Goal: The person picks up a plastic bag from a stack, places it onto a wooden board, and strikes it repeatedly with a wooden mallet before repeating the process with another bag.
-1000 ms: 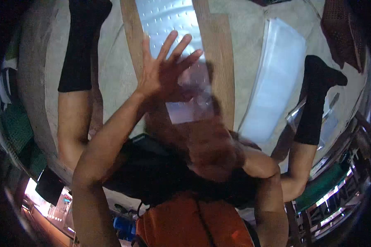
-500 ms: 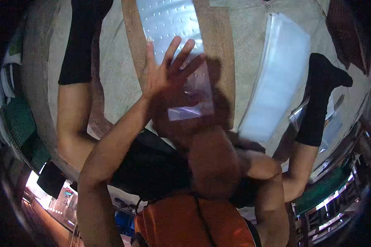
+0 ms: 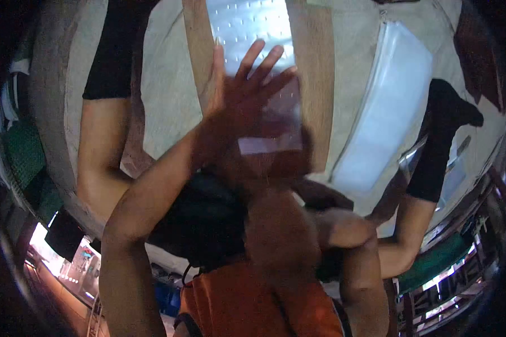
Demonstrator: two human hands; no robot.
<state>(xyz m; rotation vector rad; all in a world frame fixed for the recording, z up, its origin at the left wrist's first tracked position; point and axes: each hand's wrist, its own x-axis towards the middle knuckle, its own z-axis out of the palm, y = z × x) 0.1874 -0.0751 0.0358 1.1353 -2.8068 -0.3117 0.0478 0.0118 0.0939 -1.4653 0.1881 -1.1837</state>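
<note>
My left hand (image 3: 243, 92) lies over a perforated clear plastic sheet (image 3: 253, 22), fingers spread and stretched out. This sheet is long and narrow, with rows of small holes or slits. It rests on a brown wooden board (image 3: 315, 84), and its near end lies in shadow. My right hand (image 3: 281, 230) appears as a blurred brown shape low in the middle, close to my body. Its fingers cannot be made out, nor whether they hold anything. To the right of the board lies a stack of clear plastic sleeves (image 3: 385, 104).
Both my legs stretch out on either side, with black socks (image 3: 109, 62) on. A pale cloth (image 3: 168, 106) covers the floor under the board. More clear plastic (image 3: 452, 174) lies beyond my right leg. Green woven material (image 3: 25, 151) is at the far left.
The view has shifted a little, so the board and plastic appear further right. My left hand remains spread over the sheet. The blurred right hand has moved slightly left and down.
</note>
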